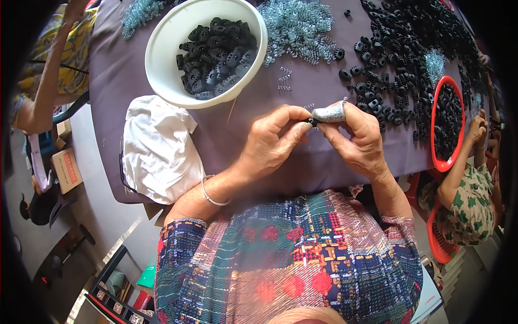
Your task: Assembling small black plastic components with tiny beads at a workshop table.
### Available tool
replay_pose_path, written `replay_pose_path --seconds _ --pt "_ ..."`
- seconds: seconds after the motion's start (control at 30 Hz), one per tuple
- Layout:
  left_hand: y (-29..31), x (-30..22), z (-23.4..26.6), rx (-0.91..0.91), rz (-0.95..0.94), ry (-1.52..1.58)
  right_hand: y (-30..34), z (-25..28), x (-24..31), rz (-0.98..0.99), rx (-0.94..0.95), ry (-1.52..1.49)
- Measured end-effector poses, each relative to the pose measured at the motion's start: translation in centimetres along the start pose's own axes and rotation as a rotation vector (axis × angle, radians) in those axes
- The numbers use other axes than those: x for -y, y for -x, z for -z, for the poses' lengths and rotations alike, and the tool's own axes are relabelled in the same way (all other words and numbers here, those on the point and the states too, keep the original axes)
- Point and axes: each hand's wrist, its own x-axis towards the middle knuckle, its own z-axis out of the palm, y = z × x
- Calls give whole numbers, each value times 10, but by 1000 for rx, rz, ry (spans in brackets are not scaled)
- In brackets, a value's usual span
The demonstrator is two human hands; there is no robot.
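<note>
My left hand (275,137) is closed, thumb and forefinger pinching a small black plastic cord lock (312,122) above the cloth. My right hand (357,137) meets it from the other side, its fingers closed on the same piece. A grey cover (330,113) wraps my right forefinger and hides part of the cord lock. Just beyond the fingertips lie a few loose metal springs (284,79). A white bowl (156,59) at the far left holds many black cord locks (216,59). Behind the hands sits a heap of springs (297,29).
Loose black parts (388,81) spread over the right of the purple-grey tablecloth (243,186). A red-rimmed basket (436,129) of black parts stands at the right edge, near another person's arm (458,167). White cloth (159,148) lies left. Another person's arm (48,81) shows far left.
</note>
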Motion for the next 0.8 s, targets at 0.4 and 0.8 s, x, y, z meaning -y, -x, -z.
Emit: replay_pose_path --seconds 0.4,0.8 --pt "-2 -4 1 61 241 322 19 -6 6 -102 -163 -71" --pt "-2 2 4 100 331 610 19 -28 13 203 -271 474"
